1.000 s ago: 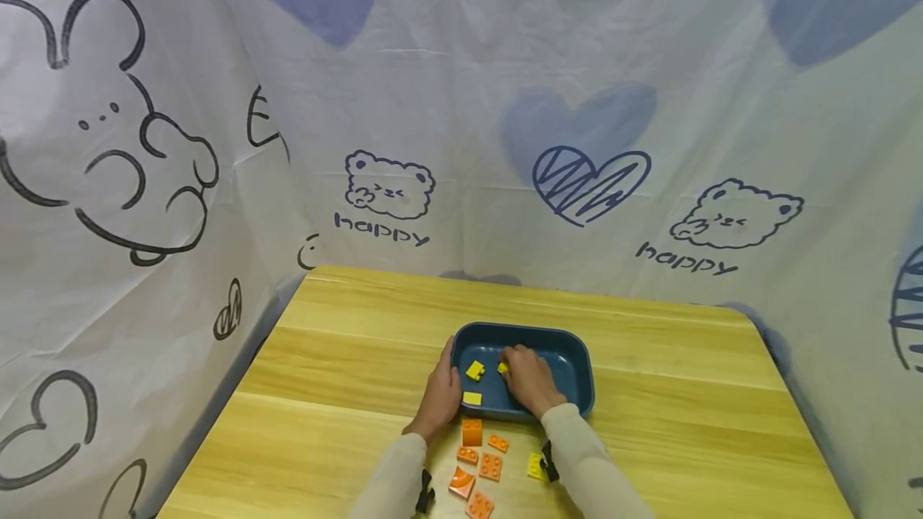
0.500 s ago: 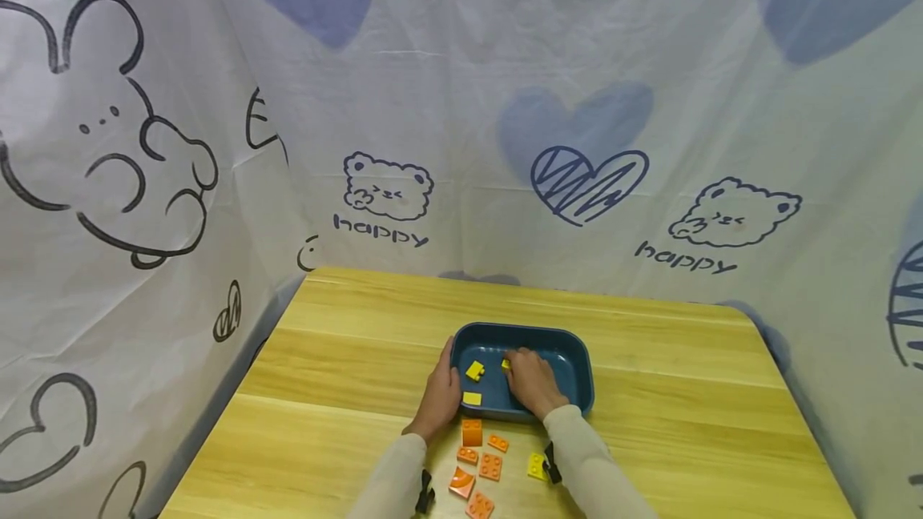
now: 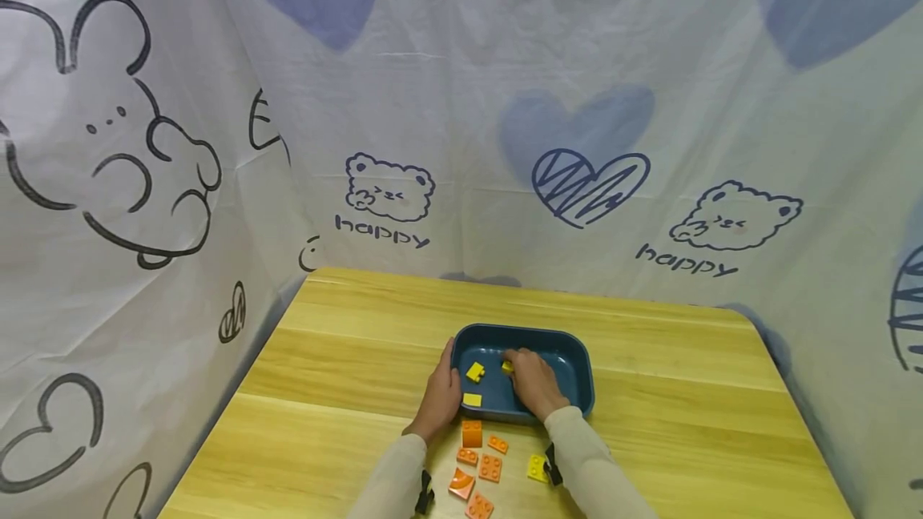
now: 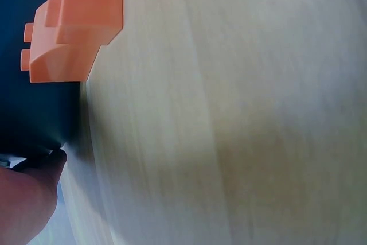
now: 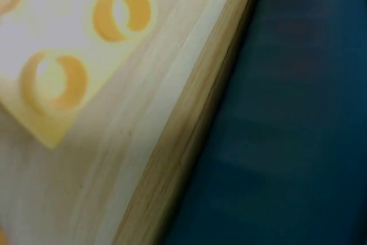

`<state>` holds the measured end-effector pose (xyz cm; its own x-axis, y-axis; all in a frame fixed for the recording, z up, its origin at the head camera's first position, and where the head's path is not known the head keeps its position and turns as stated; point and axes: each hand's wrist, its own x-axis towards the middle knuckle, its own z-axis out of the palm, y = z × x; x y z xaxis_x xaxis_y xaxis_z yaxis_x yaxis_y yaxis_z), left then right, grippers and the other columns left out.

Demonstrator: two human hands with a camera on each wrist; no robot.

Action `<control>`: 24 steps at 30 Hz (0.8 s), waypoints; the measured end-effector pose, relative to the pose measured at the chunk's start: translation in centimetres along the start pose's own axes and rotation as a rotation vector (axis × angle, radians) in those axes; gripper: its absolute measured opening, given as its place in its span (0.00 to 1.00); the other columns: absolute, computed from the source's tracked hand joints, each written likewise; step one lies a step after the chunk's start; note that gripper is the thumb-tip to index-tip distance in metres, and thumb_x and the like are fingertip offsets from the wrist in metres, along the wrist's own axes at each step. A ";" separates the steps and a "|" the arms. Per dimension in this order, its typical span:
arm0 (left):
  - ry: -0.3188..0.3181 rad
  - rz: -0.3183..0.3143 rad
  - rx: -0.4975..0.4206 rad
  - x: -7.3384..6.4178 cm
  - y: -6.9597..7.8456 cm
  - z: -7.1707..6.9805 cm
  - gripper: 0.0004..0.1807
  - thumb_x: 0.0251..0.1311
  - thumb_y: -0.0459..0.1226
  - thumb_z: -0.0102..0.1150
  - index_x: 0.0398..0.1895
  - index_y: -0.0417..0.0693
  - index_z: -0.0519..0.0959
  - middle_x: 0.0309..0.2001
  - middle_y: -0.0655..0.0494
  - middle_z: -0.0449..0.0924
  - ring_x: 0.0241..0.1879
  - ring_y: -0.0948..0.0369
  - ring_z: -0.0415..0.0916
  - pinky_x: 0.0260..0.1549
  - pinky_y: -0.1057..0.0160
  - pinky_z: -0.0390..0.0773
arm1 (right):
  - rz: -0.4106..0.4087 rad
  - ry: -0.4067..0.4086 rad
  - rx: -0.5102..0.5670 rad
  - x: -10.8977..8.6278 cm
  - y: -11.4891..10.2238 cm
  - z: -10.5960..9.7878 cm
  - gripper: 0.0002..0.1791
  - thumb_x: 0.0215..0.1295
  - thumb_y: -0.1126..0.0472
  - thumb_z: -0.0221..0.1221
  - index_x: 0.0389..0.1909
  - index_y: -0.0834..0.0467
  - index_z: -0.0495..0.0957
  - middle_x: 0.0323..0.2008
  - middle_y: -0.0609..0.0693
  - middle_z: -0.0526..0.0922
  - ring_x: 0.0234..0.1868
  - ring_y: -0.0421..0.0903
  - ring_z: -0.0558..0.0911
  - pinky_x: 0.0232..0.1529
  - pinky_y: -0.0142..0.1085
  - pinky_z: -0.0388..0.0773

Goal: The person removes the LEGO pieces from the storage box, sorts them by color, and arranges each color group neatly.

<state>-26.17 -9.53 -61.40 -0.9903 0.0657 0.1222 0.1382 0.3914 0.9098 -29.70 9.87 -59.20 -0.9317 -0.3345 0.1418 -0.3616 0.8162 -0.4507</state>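
A dark blue tray (image 3: pixel 582 402) stands on the table in the head view. My left hand (image 3: pixel 438 397) rests along its left side, with fairly straight fingers against the outer wall; in the left wrist view part of that hand (image 4: pixel 28 202) touches the tray's dark side. Inside the tray my right hand (image 3: pixel 535 381) pinches a small yellow brick (image 3: pixel 508 366), mostly hidden by the fingers. To its left lie a yellow brick (image 3: pixel 475 372) and a flat-looking yellow brick (image 3: pixel 472 400). The right wrist view shows the tray wall (image 5: pixel 275 142) but no fingers.
Several orange bricks, among them a curved one (image 3: pixel 472 433) and a square one (image 3: pixel 490 468), lie on the table (image 3: pixel 324 375) in front of the tray. A yellow brick (image 3: pixel 537 468) sits beside the right wrist. A printed cloth (image 3: pixel 461 102) hangs behind the table.
My right hand has shifted slightly to the right inside the tray, with the yellow brick in its fingers. The left hand and the tray stay in place.
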 end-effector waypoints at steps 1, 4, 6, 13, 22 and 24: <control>-0.001 -0.002 -0.001 0.0 0.0 0.0 0.31 0.77 0.25 0.36 0.81 0.31 0.48 0.79 0.32 0.54 0.77 0.39 0.55 0.74 0.39 0.57 | 0.000 0.003 -0.001 0.0 0.0 0.0 0.15 0.66 0.75 0.64 0.53 0.64 0.86 0.43 0.59 0.86 0.44 0.55 0.85 0.44 0.48 0.87; -0.002 -0.011 -0.001 0.0 0.2 0.0 0.31 0.78 0.25 0.36 0.82 0.32 0.48 0.79 0.33 0.54 0.77 0.38 0.55 0.74 0.38 0.57 | -0.005 0.022 0.008 -0.1 0.0 -0.2 0.15 0.65 0.75 0.65 0.52 0.63 0.86 0.43 0.59 0.86 0.44 0.55 0.86 0.43 0.48 0.87; -0.001 -0.017 0.003 0.0 0.3 0.1 0.31 0.78 0.25 0.36 0.82 0.32 0.49 0.79 0.33 0.54 0.77 0.38 0.55 0.74 0.38 0.57 | -0.007 0.041 0.011 -0.2 0.0 -0.4 0.14 0.65 0.75 0.65 0.51 0.63 0.86 0.42 0.58 0.86 0.43 0.55 0.86 0.42 0.48 0.87; 0.007 -0.021 0.008 0.1 0.5 0.2 0.31 0.78 0.25 0.36 0.82 0.32 0.49 0.79 0.33 0.54 0.77 0.38 0.55 0.74 0.38 0.58 | -0.015 0.107 0.020 -0.3 -0.3 -1.6 0.14 0.65 0.74 0.66 0.51 0.63 0.86 0.42 0.57 0.85 0.42 0.55 0.85 0.42 0.48 0.87; 0.009 -0.013 0.002 -0.1 0.3 0.2 0.31 0.77 0.25 0.36 0.82 0.32 0.49 0.79 0.33 0.55 0.77 0.38 0.56 0.74 0.39 0.58 | -0.035 0.170 0.023 -1.0 -0.7 -3.0 0.15 0.63 0.73 0.69 0.51 0.62 0.85 0.41 0.56 0.85 0.40 0.53 0.85 0.39 0.46 0.87; 0.011 -0.008 -0.001 -0.1 0.3 0.1 0.31 0.77 0.25 0.36 0.81 0.32 0.49 0.78 0.33 0.55 0.77 0.38 0.56 0.74 0.39 0.58 | -0.038 0.183 0.023 -1.2 -0.9 -3.5 0.16 0.63 0.73 0.69 0.52 0.62 0.85 0.42 0.56 0.86 0.40 0.53 0.86 0.39 0.46 0.87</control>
<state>-26.05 -9.31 -61.21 -0.9915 0.0520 0.1190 0.1299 0.3914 0.9110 -28.40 11.13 -55.90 -0.9089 -0.2718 0.3162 -0.3976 0.7930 -0.4615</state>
